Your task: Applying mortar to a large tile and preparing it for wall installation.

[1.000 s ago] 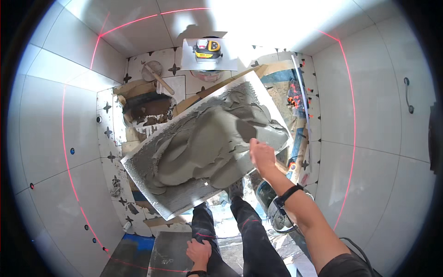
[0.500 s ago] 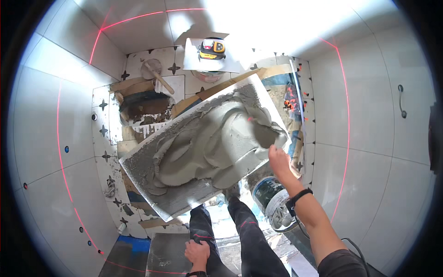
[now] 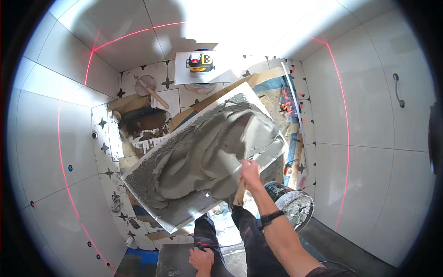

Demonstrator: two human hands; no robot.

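Observation:
A large rectangular tile lies slanted in front of me, its upper face thickly coated with wet grey mortar. My right hand is closed around a trowel with a wooden handle, at the tile's near edge. The handle's end sticks out below the fist; the blade is hard to make out against the mortar. Just right of that forearm, a bucket leans with grey mortar inside. My left hand rests on my left knee, holding nothing, fingers loosely bent over the trouser leg.
A yellow and black laser level sits on a white board over a bucket at the back, casting red lines on the tiled walls. A wooden-handled tool lies far left beside a floor opening. Tile spacers stand along the floor joints.
My right hand has moved left and nearer, from the tile's right corner to its near edge. My left hand stays on the knee. The whole view has shifted, and the bucket appears farther right.

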